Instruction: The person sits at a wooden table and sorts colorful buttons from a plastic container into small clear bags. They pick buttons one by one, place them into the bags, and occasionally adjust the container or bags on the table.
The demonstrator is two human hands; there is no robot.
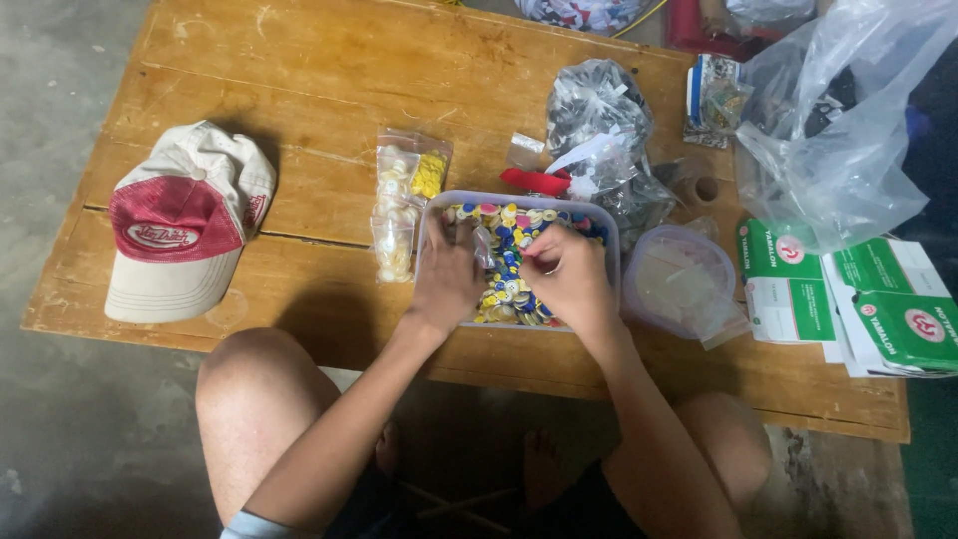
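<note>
A low wooden table (299, 80) stands on a grey concrete floor, and we sit at its near edge with our knees below it. At the centre of the near side lies a shallow clear plastic tub (519, 205) filled with small coloured buttons (509, 245), yellow, blue, white and pink. Our left hand (446, 279) rests flat in the tub with the fingers spread over the pile, holding nothing that we can see. Our right hand (569, 274) has its fingertips pinched narrow; whether a button sits between them we cannot tell. We judge the buttons to be light, hard and slippery, best taken singly by the rim between thumb and forefinger; the tub looks thin and flexible, so it is best gripped by its rim. Just left of the tub, small clear packets (404, 200) hold white and yellow pieces. Behind it lie a crumpled bag of dark pieces (599, 120) and a red item (534, 182). To the right are a round clear lid (684, 279), green-and-white cartons (848, 294) and a large clear bag (848, 120). A red-and-cream cap (185, 225) lies well apart at the left.
</note>
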